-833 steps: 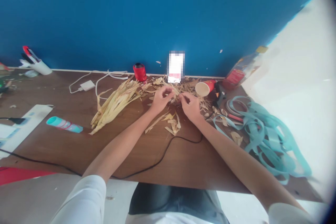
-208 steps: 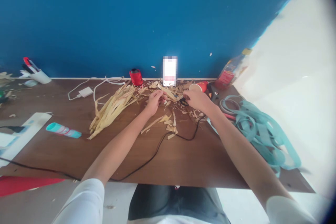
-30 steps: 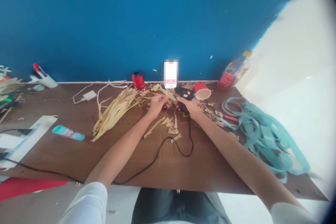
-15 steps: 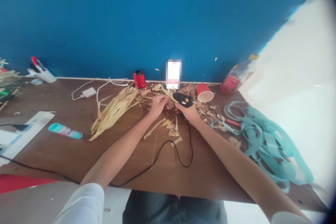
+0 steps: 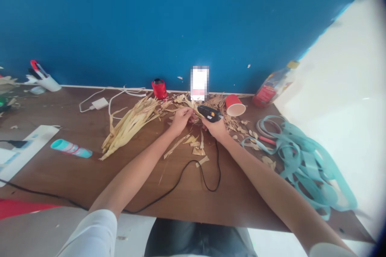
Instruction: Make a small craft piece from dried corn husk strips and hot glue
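On the wooden bench [image 5: 60, 172], the right grip [image 5: 215, 129] clamps a black glue gun [image 5: 209, 113], aimed at dried husk strips [image 5: 185, 104] pinched in the left grip [image 5: 181, 120].

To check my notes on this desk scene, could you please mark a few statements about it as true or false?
The right hand holds a black hot glue gun. True.

The left hand grips a pair of scissors. False: its fingers pinch dried husk strips.

The red paper cup stands upright. False: it lies on its side, just beyond the glue gun.

Teal ribbon lies in loose loops to the right of the hands. True.
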The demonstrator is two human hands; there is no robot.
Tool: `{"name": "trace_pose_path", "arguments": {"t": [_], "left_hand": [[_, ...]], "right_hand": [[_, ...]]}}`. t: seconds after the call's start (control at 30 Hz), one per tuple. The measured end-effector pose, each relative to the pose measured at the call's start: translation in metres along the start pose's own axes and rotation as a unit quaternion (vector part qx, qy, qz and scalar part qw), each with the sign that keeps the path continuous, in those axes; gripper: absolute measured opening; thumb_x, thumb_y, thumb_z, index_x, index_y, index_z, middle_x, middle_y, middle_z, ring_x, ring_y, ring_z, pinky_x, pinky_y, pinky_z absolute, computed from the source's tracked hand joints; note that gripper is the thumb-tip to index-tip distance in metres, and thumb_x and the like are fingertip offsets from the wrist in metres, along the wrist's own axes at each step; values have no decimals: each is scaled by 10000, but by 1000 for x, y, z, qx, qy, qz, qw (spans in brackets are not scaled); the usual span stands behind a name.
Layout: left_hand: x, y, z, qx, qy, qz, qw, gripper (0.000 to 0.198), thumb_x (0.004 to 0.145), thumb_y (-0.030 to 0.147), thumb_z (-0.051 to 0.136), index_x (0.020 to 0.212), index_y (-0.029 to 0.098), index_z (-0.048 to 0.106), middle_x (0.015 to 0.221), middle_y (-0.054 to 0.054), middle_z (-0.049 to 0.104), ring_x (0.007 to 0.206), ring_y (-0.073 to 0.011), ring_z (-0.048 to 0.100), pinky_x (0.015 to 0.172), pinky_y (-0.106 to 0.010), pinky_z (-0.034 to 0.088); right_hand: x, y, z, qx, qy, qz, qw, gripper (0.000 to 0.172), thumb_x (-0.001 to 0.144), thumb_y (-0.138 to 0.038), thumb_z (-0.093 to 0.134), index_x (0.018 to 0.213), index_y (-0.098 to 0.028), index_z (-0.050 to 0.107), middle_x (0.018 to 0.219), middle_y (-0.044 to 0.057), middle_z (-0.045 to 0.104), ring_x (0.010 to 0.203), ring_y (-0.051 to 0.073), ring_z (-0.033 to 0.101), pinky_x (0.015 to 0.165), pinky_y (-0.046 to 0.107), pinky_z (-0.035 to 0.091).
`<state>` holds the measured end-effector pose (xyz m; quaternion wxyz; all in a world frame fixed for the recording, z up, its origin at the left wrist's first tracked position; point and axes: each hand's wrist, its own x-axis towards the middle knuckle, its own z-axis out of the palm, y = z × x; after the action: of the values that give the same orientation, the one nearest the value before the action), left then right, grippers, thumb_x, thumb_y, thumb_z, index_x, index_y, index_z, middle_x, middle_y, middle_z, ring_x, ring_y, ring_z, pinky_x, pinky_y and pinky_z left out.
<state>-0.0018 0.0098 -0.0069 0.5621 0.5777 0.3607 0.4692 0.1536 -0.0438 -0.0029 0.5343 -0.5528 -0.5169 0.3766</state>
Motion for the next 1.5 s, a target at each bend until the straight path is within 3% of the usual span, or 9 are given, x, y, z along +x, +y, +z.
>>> {"name": "trace_pose_path", "arguments": {"t": [0.97,1.5], "left_hand": [[1,-2,-1,-8,-16,7,1000,375,821,496,586,810,122,607,634,-16,619,519,-101,537,514,-221,418],[1,-1,-2,-26,-27,17,999,377,824,501,586,785,126,595,599,-9,582,507,-90,514,499,-209,403]], "right_hand": [[3,4,1,-39,9,-6,999,106,674,-205,604,589,-204,540,458,-24,566,413,138,529,422,253,436],[3,5,2,-18,17,-6,1000,164,699,-290,662,607,-196,564,483,-8,579,410,143,535,411,263,441]]}}
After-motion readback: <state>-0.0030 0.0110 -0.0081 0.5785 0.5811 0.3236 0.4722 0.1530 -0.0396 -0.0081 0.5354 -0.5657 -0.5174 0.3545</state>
